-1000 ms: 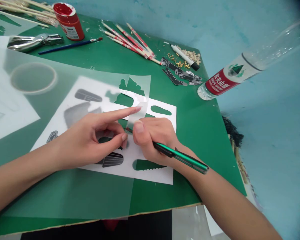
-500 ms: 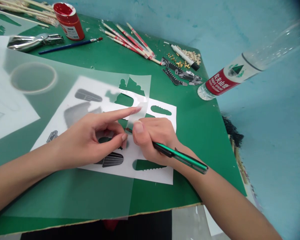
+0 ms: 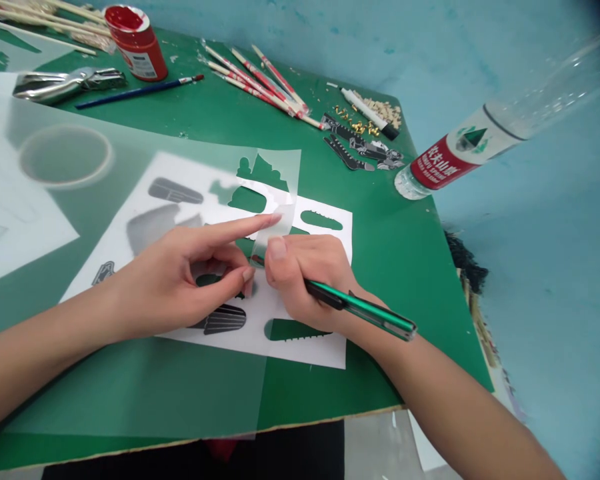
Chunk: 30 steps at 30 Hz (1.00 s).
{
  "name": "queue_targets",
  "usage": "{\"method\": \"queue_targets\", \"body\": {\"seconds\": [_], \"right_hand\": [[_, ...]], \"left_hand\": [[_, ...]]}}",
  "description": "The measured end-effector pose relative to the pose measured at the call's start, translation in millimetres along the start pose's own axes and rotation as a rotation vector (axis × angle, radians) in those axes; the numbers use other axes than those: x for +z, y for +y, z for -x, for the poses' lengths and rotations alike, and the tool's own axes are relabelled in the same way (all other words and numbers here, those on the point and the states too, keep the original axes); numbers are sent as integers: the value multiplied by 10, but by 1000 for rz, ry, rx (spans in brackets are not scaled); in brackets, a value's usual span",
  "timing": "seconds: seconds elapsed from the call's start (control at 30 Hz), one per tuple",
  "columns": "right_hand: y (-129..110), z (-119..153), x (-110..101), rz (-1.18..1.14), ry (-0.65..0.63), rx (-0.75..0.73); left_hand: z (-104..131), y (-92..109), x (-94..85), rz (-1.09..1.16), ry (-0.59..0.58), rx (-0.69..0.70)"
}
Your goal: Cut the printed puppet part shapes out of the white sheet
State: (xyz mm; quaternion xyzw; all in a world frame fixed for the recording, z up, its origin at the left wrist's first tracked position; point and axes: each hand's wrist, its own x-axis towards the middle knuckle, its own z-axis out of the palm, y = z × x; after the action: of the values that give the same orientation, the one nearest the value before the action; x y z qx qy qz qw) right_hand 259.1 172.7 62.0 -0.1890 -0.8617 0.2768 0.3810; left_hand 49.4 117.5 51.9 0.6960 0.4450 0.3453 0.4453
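My right hand (image 3: 307, 277) is closed around a slim green-and-black craft knife (image 3: 365, 308), whose tail points down to the right. The blade end is hidden by my fingers. My left hand (image 3: 205, 273) rests with its index finger stretched out on a translucent plastic sheet (image 3: 215, 393) and its thumb apart below; the other fingers curl under. Beneath the sheet lies a white printed paper (image 3: 320, 357) with several cut-out openings and dark printed shapes, including a striped one (image 3: 226, 319) by my left thumb. A cut-away part of the sheet's right edge shows green table.
On the green table (image 3: 395, 267) stand a red paint jar (image 3: 147, 63) and a tilted-looking water bottle (image 3: 445, 162). A blue paintbrush (image 3: 135, 92), metal hole punch (image 3: 70, 85), wrapped sticks (image 3: 265, 83), marker (image 3: 367, 113), brass fasteners (image 3: 347, 119) and black cut pieces (image 3: 347, 152) lie behind.
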Motion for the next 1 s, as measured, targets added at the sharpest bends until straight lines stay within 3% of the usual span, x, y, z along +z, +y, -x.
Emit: {"method": "queue_targets", "body": {"seconds": [1.0], "right_hand": [[-7,15,10,-3,16,24]], "left_hand": [[-11,41,-3,-7,15,-24]]}}
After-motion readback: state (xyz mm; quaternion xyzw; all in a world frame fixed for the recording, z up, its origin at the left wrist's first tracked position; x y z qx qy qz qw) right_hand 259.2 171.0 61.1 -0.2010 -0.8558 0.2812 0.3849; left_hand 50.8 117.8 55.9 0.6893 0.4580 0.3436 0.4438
